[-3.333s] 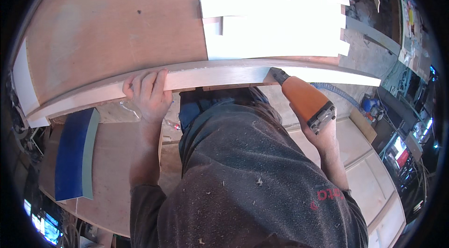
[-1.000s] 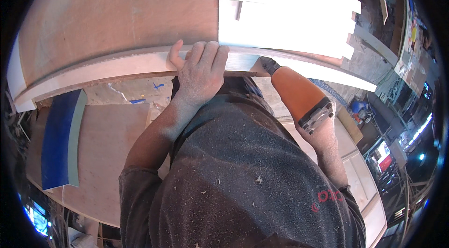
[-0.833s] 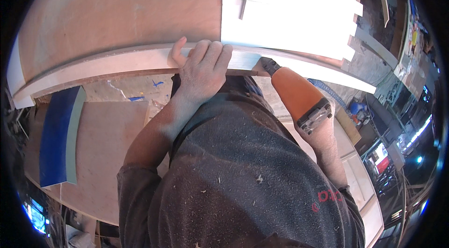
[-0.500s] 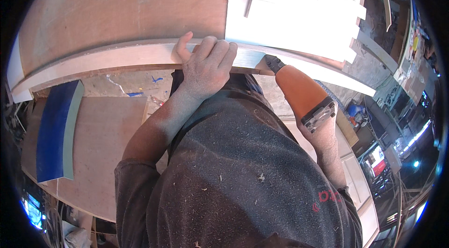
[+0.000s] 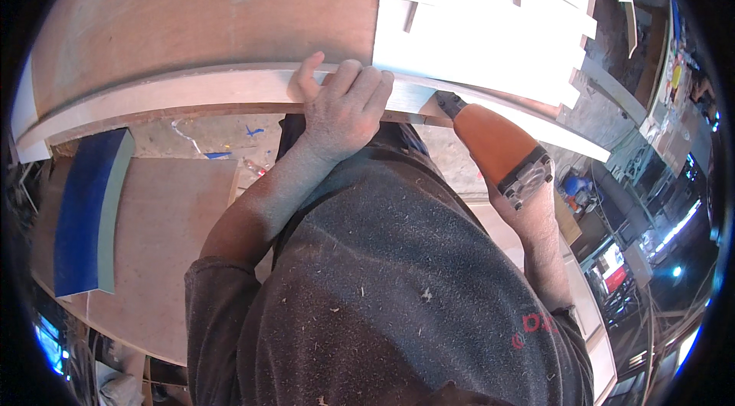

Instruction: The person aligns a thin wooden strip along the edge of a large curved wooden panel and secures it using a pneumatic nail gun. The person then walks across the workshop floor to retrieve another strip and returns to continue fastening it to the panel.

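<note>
A long pale wooden strip (image 5: 199,94) stands on edge along the near side of a brown plywood panel (image 5: 207,16). My left hand (image 5: 346,107) grips it near the middle, fingers curled over its top edge and the leftmost finger raised. In my right hand (image 5: 532,211) is an orange nail gun (image 5: 498,142), whose body hides most of the fingers. Its black nose points away and left, against or very close to the strip's near face, just right of my left hand. Dust coats both forearms.
Bright white boards (image 5: 482,16) with small wooden pieces on them lie on the panel's right half. A blue curved piece (image 5: 88,215) rests on a plywood sheet (image 5: 164,230) at the left. Clutter lines the right side; blue scraps (image 5: 217,155) lie on the floor.
The view has shifted slightly. My left hand still holds the strip, and the nail gun's nose stays at nearly the same spot on it.
</note>
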Demonstrator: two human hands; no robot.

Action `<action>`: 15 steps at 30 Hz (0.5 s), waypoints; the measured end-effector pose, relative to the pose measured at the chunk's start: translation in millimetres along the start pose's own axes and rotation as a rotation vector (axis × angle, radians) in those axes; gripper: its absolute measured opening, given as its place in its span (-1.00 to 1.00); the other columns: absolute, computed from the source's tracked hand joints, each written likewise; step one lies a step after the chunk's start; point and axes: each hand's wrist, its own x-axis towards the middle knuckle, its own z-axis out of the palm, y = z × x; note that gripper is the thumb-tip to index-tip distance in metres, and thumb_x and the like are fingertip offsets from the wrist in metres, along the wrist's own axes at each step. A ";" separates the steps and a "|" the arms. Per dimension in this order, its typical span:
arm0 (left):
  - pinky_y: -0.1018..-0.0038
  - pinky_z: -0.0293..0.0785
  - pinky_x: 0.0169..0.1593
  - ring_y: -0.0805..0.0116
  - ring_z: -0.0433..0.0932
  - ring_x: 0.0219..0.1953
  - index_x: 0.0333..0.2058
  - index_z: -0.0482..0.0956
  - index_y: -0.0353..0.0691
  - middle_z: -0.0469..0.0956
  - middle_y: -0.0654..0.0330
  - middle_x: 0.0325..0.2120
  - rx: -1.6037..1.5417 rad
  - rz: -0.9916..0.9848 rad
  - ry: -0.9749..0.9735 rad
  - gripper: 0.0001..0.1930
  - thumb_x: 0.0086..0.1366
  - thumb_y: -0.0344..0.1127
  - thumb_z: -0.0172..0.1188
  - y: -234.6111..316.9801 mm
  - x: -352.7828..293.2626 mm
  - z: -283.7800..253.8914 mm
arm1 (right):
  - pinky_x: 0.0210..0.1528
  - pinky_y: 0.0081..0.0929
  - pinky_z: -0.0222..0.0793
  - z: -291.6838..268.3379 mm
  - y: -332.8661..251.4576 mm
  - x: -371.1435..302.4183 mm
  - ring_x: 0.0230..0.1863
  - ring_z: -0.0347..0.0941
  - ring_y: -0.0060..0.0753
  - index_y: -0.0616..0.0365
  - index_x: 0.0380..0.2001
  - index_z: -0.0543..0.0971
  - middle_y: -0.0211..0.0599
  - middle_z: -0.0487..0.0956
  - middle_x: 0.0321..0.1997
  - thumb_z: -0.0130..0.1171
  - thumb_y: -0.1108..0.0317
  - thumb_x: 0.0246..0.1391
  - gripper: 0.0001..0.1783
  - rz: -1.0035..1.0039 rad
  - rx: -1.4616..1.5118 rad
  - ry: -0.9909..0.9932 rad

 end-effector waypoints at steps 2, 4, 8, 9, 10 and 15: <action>-0.22 -0.05 0.37 0.42 0.40 -0.11 -0.16 0.63 -0.05 0.36 0.36 -0.30 0.002 -0.001 0.015 -0.85 0.30 -0.34 0.24 -0.6 1.3 0.3 | 0.07 -0.14 0.63 3.0 1.9 1.1 0.05 0.70 -0.06 0.02 0.02 0.73 -0.19 0.75 -0.03 0.36 0.37 0.23 -0.71 -0.027 -0.012 0.013; -0.22 -0.05 0.37 0.42 0.41 -0.10 -0.15 0.64 -0.04 0.37 0.36 -0.29 0.014 -0.003 0.015 -0.86 0.32 -0.33 0.24 -0.5 1.8 0.6 | 0.05 -0.16 0.64 4.9 4.3 1.5 0.04 0.71 -0.07 0.02 0.03 0.73 -0.20 0.75 -0.03 0.36 0.36 0.26 -0.72 -0.027 0.005 0.040; -0.10 -0.09 0.41 0.43 0.53 -0.08 -0.14 0.68 -0.09 0.50 0.37 -0.29 -0.008 -0.008 0.002 -0.75 0.22 -0.52 0.25 -1.3 0.0 -1.5 | 0.05 -0.19 0.65 4.8 7.6 -0.3 0.04 0.72 -0.11 0.01 0.03 0.74 -0.22 0.76 -0.03 0.37 0.36 0.28 -0.73 -0.017 -0.028 0.062; -0.11 -0.09 0.41 0.42 0.53 -0.08 -0.14 0.68 -0.09 0.50 0.37 -0.29 -0.007 -0.008 -0.003 -0.75 0.22 -0.52 0.25 -1.3 0.5 -1.8 | 0.05 -0.19 0.65 4.0 8.7 -0.5 0.04 0.72 -0.13 0.00 0.03 0.74 -0.23 0.76 -0.02 0.37 0.36 0.28 -0.73 -0.028 -0.064 0.055; -0.11 -0.09 0.41 0.42 0.54 -0.08 -0.14 0.68 -0.09 0.50 0.37 -0.29 -0.007 -0.007 -0.010 -0.74 0.21 -0.53 0.25 -1.6 0.7 -2.0 | 0.05 -0.19 0.65 3.4 9.3 -0.4 0.05 0.72 -0.13 0.00 0.04 0.74 -0.22 0.76 -0.02 0.37 0.36 0.28 -0.73 -0.024 -0.049 0.048; -0.13 -0.09 0.40 0.41 0.54 -0.08 -0.14 0.69 -0.09 0.51 0.36 -0.28 -0.012 -0.012 -0.015 -0.72 0.19 -0.54 0.26 -0.9 1.9 -2.8 | 0.05 -0.19 0.66 0.8 11.3 -1.5 0.05 0.72 -0.14 0.00 0.04 0.74 -0.21 0.76 0.00 0.37 0.35 0.27 -0.73 0.061 0.049 -0.005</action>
